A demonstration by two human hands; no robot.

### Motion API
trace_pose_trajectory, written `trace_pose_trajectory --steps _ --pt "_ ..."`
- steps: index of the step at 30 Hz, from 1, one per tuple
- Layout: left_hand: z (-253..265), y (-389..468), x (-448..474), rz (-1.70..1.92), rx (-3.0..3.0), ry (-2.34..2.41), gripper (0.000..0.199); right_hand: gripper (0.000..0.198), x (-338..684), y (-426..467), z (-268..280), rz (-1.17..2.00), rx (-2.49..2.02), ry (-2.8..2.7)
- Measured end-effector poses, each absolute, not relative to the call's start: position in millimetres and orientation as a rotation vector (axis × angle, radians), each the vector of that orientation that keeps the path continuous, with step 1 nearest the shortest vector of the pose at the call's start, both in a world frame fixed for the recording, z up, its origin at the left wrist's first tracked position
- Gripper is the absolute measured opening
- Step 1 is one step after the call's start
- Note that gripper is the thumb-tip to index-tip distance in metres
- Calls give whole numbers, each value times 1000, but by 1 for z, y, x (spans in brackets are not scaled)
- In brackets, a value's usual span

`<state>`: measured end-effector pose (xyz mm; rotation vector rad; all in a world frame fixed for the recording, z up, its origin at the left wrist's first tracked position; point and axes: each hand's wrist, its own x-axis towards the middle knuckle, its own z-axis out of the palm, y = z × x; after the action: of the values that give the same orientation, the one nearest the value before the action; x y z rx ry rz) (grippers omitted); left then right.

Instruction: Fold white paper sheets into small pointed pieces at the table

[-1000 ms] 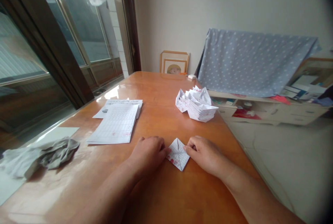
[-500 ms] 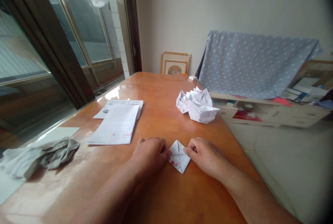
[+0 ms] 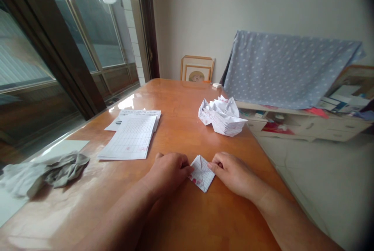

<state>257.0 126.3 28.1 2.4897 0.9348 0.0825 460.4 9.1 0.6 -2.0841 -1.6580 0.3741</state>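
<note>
The small folded paper (image 3: 203,176) is lying flat on the table (image 3: 175,220), nearer to me than the stack of folded papers (image 3: 224,120) and slightly to its left. My left hand (image 3: 172,168) is pinching the left corner, thumb on top, fingers curled nearly closed; my right hand (image 3: 230,171) is holding the right corner likewise. What my fingertips are doing underneath, I cannot tell. To fold well, I reckon, both thumbs should be pressing equally, easing the corners without tearing the creases meeting in the middle. Written sheets (image 3: 131,138) are resting left of that stack.
</note>
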Motion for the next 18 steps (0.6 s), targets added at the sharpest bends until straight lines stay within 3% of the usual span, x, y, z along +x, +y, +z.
trace_pose_trajectory --steps 18 --pt "29 121 267 64 2585 1055 23 26 452 13 6 283 -2226 -1644"
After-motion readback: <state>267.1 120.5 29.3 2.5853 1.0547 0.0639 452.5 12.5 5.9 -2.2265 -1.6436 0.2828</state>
